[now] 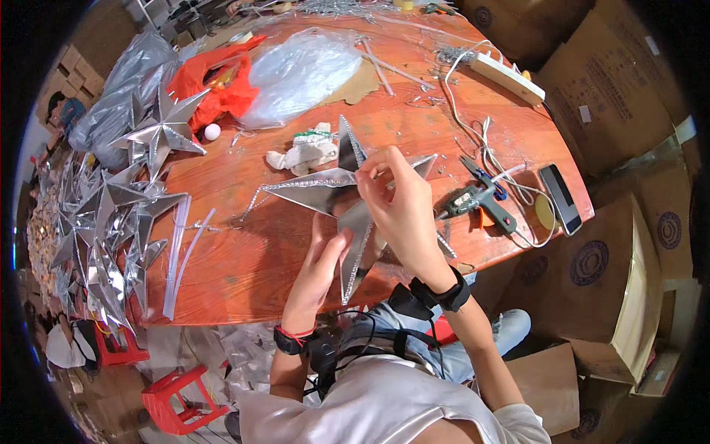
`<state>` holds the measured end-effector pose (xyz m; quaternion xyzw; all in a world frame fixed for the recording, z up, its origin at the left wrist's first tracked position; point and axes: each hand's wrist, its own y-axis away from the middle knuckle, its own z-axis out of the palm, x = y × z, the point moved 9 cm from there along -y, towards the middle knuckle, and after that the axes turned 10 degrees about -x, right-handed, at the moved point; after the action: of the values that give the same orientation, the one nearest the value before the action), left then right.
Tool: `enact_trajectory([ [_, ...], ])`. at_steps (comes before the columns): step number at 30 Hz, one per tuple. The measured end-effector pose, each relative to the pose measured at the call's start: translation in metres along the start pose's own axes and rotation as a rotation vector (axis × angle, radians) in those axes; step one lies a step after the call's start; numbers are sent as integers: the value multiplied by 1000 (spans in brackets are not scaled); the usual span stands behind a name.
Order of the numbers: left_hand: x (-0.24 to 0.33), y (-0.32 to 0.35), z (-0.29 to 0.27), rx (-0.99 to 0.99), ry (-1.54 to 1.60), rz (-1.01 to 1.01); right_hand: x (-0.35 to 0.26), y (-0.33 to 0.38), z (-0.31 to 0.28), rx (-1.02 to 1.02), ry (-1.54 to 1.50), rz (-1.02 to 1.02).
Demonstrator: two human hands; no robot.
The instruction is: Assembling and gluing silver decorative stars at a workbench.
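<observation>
A silver, mirror-like five-pointed star [310,194] is held over the near part of the table, with sparkling silver trim [255,198] along its edges. A loose tail of that trim hangs past the left point. My left hand [318,263] grips the star from below, thumb on its near side, some fingers hidden behind it. Thumb and index finger of my right hand [403,207] are pinched at an inner corner, where the trim meets the fingertips. Right of the star lie a dark green glue gun [488,207] and blue-handled pliers [482,175].
Finished-looking silver stars [103,229] pile up at left beside clear glue sticks [177,255]. White gloves [305,154], a red bag [222,81] and clear plastic [299,78] lie farther back. A power strip [506,78], cords, phone [560,198] and cardboard boxes [584,266] occupy the right.
</observation>
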<state>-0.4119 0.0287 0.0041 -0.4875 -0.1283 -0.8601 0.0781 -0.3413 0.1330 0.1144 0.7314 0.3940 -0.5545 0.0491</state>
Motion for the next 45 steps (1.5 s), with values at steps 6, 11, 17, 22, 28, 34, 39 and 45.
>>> enact_trajectory([
  [6, -4, -4, -10, 59, 16, -5, 12, -6, 4, 4, 7, 20],
  [11, 5, 0, -22, 138, -83, -67, 10, -7, -11, 12, 73, 61],
  [17, 92, 10, -25, 184, -975, 205, 21, -6, -5, 11, 64, 51],
  [22, 141, -19, 23, 125, -1082, 445, 23, -5, -6, 15, 60, 38],
  [28, 119, -42, 55, -164, -1569, 672, 27, -10, -3, 18, 0, 77],
  [34, 121, -62, 64, -276, -1636, 785, 21, -15, -1, 61, 29, 35],
  [39, 111, -62, 66, -285, -1659, 855, 22, -5, -5, 103, -31, 41],
  [45, 115, -54, 68, -211, -1527, 840, 14, 2, -16, 119, -8, 54],
])
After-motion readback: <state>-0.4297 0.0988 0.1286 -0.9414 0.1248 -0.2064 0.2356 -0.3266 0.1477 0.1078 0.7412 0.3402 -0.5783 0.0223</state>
